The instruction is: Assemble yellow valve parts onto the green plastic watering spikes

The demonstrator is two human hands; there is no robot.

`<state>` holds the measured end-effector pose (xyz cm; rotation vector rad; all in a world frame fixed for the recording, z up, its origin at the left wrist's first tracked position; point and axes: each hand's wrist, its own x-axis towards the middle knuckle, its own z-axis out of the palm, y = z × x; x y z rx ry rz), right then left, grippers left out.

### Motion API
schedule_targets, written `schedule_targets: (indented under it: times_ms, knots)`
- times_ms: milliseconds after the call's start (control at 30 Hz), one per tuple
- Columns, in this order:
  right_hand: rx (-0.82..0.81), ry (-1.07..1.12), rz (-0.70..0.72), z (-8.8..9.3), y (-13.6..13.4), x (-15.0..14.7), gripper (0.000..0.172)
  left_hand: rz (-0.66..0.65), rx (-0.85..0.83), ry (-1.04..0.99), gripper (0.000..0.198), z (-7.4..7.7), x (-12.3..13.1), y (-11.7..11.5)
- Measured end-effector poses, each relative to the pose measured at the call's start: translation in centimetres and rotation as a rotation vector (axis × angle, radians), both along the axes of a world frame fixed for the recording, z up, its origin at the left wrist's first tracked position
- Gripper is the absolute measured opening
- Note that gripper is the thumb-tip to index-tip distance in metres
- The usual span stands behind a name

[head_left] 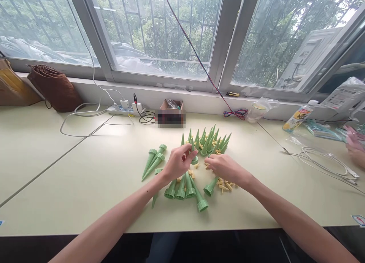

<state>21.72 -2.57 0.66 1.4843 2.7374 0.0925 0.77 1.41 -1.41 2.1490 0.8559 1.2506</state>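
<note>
The left hand (177, 162) is pinching a cone (194, 161), maybe to hold it upright; whether the right hand (224, 167) beside it is gripping, I can't tell.

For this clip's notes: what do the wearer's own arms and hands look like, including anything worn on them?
The left hand and right hand are ungloved. The left forearm and right forearm are slim and bare, with no sleeve, watch or bracelet in view. A small dark spot marks the left forearm near the wrist.
</note>
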Motion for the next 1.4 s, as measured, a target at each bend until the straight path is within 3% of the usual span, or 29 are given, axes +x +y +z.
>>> schedule_targets:
  times_ms: [567,667,833,933,1400]
  knots:
    - [0.096,0.123,0.019,-2.2,-0.5,-0.7,0.018,0.064,0.016,0.018,0.028,0.2,-0.7,0.2]
    - [0.105,0.263,0.039,-2.5,-0.6,-0.7,0.017,0.061,0.033,0.022,0.028,0.1,-0.7,0.3]
    - [0.133,0.72,0.117,-3.1,-0.7,-0.9,0.02,0.067,0.03,0.053,0.028,0.1,-0.7,0.3]
    - [0.145,0.883,0.115,-3.0,-0.8,-1.1,0.023,0.062,0.019,0.07,0.027,0.2,-0.6,0.2]
    - [0.116,0.952,0.139,-3.3,-0.9,-1.5,0.025,0.034,0.065,0.057,0.028,0.1,-0.3,-0.2]
